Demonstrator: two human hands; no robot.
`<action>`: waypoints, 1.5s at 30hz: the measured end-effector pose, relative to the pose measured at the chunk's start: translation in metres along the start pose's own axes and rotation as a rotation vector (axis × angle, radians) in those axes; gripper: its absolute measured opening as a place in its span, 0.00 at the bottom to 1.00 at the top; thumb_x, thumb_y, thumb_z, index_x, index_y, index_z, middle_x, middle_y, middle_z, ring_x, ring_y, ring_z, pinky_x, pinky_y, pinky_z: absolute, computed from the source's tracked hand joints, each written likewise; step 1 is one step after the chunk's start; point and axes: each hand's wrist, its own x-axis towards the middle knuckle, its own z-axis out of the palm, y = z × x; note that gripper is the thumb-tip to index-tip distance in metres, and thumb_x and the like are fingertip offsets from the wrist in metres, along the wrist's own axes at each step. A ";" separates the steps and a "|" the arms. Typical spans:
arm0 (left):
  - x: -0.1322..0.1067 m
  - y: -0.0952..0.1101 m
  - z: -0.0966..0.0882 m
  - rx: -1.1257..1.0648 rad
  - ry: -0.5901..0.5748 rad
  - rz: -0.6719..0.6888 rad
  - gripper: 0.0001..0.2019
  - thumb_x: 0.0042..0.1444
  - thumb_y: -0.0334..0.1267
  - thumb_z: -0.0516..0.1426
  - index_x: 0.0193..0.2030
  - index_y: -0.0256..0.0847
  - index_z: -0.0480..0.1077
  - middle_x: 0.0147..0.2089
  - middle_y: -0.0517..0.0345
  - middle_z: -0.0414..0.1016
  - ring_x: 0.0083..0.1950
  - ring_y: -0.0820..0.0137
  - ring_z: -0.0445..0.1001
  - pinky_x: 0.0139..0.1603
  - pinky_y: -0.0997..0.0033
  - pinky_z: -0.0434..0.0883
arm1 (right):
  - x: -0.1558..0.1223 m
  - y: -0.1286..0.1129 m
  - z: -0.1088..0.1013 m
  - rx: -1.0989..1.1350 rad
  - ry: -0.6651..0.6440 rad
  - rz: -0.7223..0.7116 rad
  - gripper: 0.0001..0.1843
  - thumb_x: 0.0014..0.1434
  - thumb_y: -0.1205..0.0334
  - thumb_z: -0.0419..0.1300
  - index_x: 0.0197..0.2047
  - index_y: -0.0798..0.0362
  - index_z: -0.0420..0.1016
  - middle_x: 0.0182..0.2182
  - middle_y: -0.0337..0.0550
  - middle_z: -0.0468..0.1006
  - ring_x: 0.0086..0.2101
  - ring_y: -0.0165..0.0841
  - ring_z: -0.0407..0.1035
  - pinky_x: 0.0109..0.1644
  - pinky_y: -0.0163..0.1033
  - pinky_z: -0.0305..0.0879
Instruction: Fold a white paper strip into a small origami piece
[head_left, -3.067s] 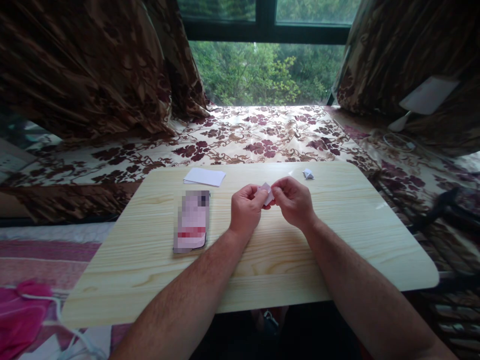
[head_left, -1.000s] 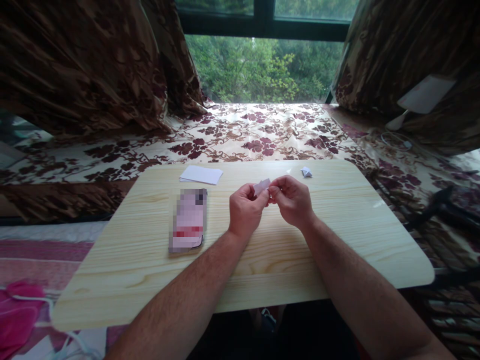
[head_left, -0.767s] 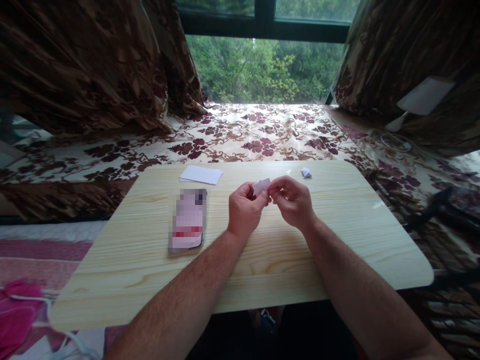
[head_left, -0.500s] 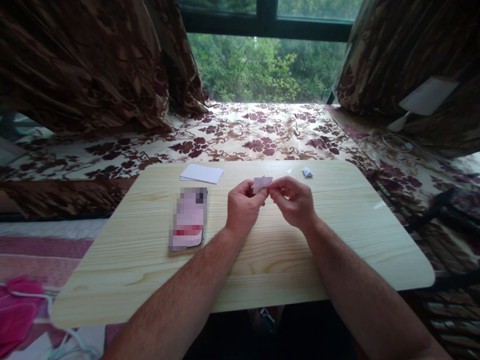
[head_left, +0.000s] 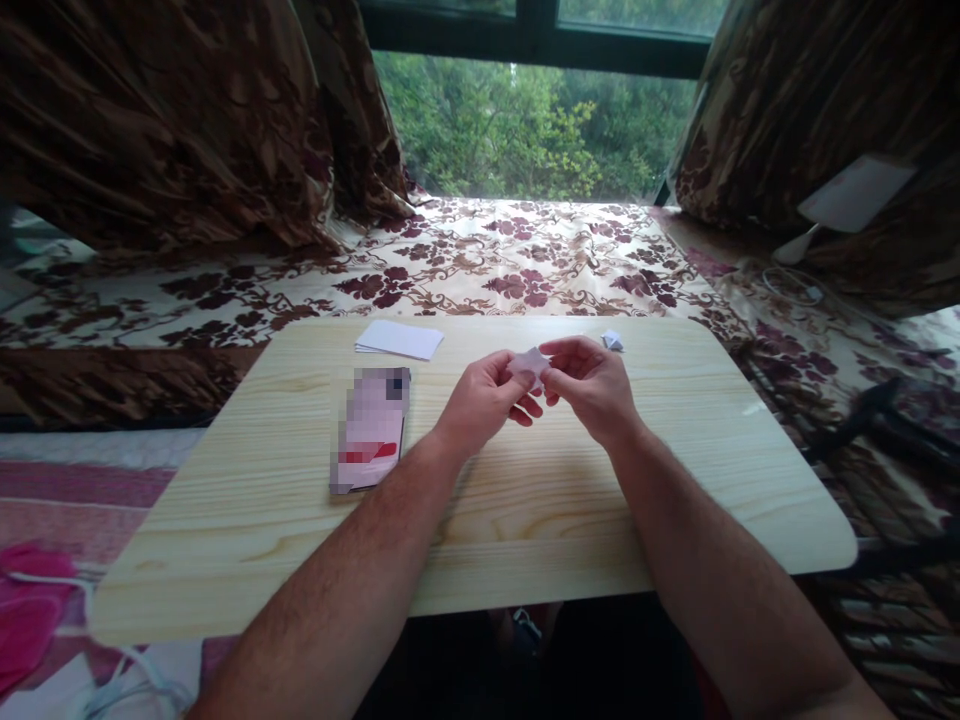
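Above the far middle of the light wooden table (head_left: 540, 520), a small folded piece of white paper (head_left: 529, 364) with pointed corners is held up. My left hand (head_left: 486, 395) pinches its left side between thumb and fingers. My right hand (head_left: 591, 385) is closed on its right edge, thumb toward me. The fingers cover part of the paper's sides. Just beyond my right hand lies another small folded white paper piece (head_left: 613, 341). A stack of white paper sheets (head_left: 400, 340) rests at the far left of the table.
A pink phone (head_left: 375, 425), partly blurred out, lies left of my left forearm. Behind the table is a ledge with floral cloth (head_left: 517, 260), below a window. A white lamp (head_left: 859, 192) stands at the right, with a cable near it.
The paper has turned in my fingers and now shows a more pointed outline. My right hand has shifted its hold along the edge. The view has moved slightly.
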 end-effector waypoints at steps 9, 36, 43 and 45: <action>0.003 -0.004 -0.003 -0.134 0.021 -0.057 0.18 0.50 0.49 0.68 0.31 0.35 0.72 0.28 0.53 0.76 0.23 0.72 0.75 0.22 0.75 0.71 | 0.003 0.005 0.001 -0.045 -0.028 0.020 0.11 0.48 0.61 0.68 0.34 0.53 0.73 0.23 0.34 0.76 0.21 0.26 0.67 0.22 0.33 0.66; 0.003 -0.002 -0.006 -0.200 0.012 -0.210 0.15 0.43 0.39 0.72 0.28 0.32 0.74 0.24 0.56 0.73 0.23 0.77 0.70 0.21 0.79 0.64 | -0.002 -0.007 -0.005 -0.319 -0.014 0.022 0.09 0.50 0.66 0.62 0.22 0.52 0.66 0.16 0.34 0.69 0.18 0.26 0.64 0.21 0.33 0.58; 0.002 -0.002 -0.005 -0.181 -0.005 -0.213 0.15 0.42 0.39 0.72 0.28 0.32 0.73 0.23 0.56 0.73 0.21 0.77 0.70 0.21 0.78 0.63 | -0.001 -0.004 -0.007 -0.336 -0.044 0.014 0.03 0.50 0.67 0.61 0.25 0.54 0.71 0.18 0.35 0.72 0.19 0.27 0.64 0.22 0.33 0.57; 0.002 -0.002 -0.005 -0.177 -0.008 -0.212 0.15 0.41 0.39 0.72 0.27 0.32 0.73 0.23 0.56 0.73 0.21 0.77 0.70 0.21 0.77 0.63 | -0.001 -0.003 -0.007 -0.348 -0.046 0.008 0.02 0.50 0.67 0.60 0.26 0.55 0.72 0.18 0.36 0.72 0.19 0.27 0.65 0.23 0.33 0.57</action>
